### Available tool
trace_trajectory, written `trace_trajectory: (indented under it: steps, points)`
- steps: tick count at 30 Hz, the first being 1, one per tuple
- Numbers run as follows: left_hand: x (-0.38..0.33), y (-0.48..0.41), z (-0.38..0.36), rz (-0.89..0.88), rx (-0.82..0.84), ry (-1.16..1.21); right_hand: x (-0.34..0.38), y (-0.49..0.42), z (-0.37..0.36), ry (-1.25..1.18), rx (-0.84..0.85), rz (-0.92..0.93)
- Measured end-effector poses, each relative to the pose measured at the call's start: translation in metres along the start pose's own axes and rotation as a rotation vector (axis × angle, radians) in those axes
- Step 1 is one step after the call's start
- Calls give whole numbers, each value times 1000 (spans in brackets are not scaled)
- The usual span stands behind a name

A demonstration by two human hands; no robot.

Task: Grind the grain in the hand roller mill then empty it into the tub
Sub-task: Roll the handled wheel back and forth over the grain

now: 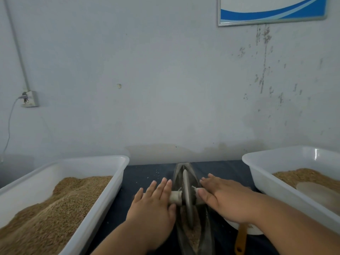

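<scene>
Head view is showing the roller mill at 6 o'clock, looking heavy and hard. The left hand and right hand are pressing flat, straight-fingered, on its axle stubs, likely the best hold.

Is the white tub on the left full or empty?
Mostly full: the left tub holds a brown grain heap rising close to its rim.

Wall socket, framed board, yellow handle
</scene>
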State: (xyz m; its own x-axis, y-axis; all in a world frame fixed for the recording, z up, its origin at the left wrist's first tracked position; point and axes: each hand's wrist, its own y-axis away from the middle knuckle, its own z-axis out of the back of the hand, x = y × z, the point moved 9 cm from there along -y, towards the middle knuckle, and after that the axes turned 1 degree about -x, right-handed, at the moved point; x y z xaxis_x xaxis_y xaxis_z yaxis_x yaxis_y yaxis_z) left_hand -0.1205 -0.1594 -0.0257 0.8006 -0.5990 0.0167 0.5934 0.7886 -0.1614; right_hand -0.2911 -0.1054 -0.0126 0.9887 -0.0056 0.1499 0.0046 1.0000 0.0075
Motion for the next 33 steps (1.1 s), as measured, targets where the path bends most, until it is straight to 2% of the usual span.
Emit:
trace_trajectory:
  steps: [5, 9, 14, 21, 29, 33]
  points:
    - [12, -50, -7, -1, 70, 51, -22, -54, 1, 35, -75, -79]
    - [21, -99, -8, 66, 111, 53, -40, -94, 10, 40, -155, -145]
    - [26, -123, -7, 82, 124, 65, -46, -111, 18, 54, -210, -146]
    - [20, -67, -12, 38, 57, 134, -22, -74, 8, 54, -161, -46]
    - [-2, 16, 3, -11, -7, 14, 9, 12, 2, 33, -78, 29]
    - [0, 21, 2, -28, 8, -6, 12, 16, 1, 42, -48, 35]
